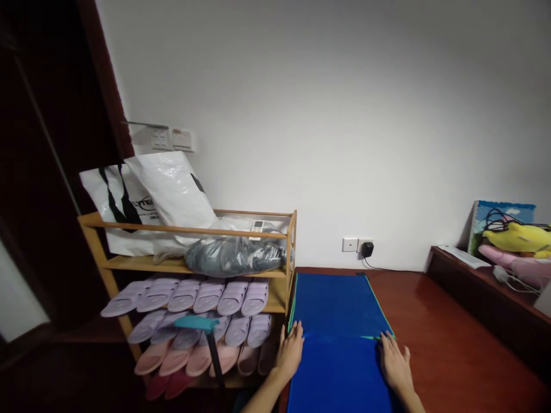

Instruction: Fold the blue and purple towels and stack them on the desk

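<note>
A blue cloth (338,307) with green edging lies flat on a reddish-brown wooden surface (434,332), a crease or fold line running across its middle. At the cloth's left edge rests my left hand (290,351), its fingers spread and touching the fabric by the fold line. My right hand (395,362) is on the right edge at about the same height, fingers apart, fingertips on the green edging. Neither hand has anything gripped in it. The near end of the cloth runs out of the bottom of the view.
Left stands a wooden rack (286,287) with rows of slippers (209,295), white bags (172,192) and a plastic-wrapped bundle (236,255). A black plug (367,249) is in the wall. Right, a raised ledge (469,275) holds a yellow plush (519,238) and cables.
</note>
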Motion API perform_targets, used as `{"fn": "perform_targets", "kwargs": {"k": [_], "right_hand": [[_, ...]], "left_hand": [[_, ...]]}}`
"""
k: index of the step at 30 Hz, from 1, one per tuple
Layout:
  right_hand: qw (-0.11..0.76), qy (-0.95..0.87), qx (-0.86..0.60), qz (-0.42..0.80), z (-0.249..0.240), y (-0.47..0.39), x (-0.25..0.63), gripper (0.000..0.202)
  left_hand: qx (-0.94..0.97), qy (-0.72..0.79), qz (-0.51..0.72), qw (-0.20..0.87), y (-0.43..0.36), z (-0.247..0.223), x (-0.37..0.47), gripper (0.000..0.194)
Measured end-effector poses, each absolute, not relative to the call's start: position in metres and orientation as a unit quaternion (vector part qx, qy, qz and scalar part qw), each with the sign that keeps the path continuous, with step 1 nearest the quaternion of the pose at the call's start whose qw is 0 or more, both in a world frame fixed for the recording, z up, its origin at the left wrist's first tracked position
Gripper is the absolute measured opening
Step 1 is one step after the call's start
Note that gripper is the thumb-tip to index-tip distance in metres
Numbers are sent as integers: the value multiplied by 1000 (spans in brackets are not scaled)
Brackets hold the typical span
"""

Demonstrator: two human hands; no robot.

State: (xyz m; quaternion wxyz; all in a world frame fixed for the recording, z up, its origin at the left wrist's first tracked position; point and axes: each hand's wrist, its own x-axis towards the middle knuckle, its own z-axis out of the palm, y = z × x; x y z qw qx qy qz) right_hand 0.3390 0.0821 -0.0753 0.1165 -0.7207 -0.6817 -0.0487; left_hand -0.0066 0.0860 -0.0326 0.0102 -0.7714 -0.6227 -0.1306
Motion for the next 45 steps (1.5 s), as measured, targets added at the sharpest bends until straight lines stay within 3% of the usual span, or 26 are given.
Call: {"fn": "perform_targets", "kwargs": {"k": [21, 26, 30, 35, 39, 45], "right_hand": [[219, -679, -697, -70, -91, -19, 355, 48], [243, -680, -689, -60, -101, -29, 362, 44], [269, -665, -697, 9, -87, -34, 374, 43], [393, -629, -654, 149, -37, -45, 398, 50], [479, -580, -617, 232, 22, -62, 409, 49], [521, -596, -579, 196, 104, -69, 400, 33]], "left_hand": [[-761, -624, -169, 42, -8, -53, -9, 47], [-765, -618, -177, -32, -24, -49, -14, 48], [-753, -600, -217, -157, -33, -16, -24, 34], [-736, -529, -293, -305, -37, 59, -32, 7], [-699, -495, -352, -377, -38, 114, -32, 16], [-667, -457, -415, -417, -38, 166, -29, 29]]}}
